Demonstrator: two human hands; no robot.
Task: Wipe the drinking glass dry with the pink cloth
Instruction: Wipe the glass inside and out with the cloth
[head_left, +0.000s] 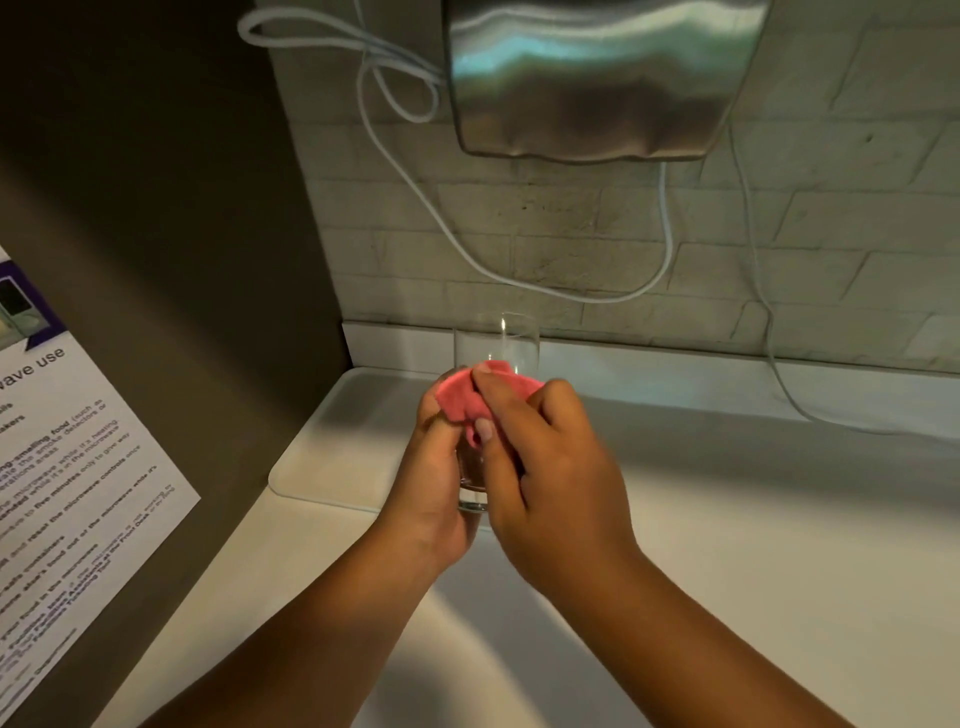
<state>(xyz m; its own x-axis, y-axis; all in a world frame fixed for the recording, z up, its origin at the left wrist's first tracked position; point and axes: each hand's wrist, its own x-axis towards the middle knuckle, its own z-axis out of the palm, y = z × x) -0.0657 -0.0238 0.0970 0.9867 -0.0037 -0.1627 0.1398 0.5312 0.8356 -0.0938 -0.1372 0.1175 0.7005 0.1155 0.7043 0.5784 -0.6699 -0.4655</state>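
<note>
The drinking glass (496, 345) is held up over the white counter (727, 519), just in front of the tiled wall, rim pointing away. The left hand (434, 483) is wrapped around its lower half, probably to keep it steady. The right hand (540, 457) pinches the pink cloth (465, 397) against the glass's side, looks mid-wipe. A steel wall-mounted unit (597, 78) hangs above the glass.
</note>
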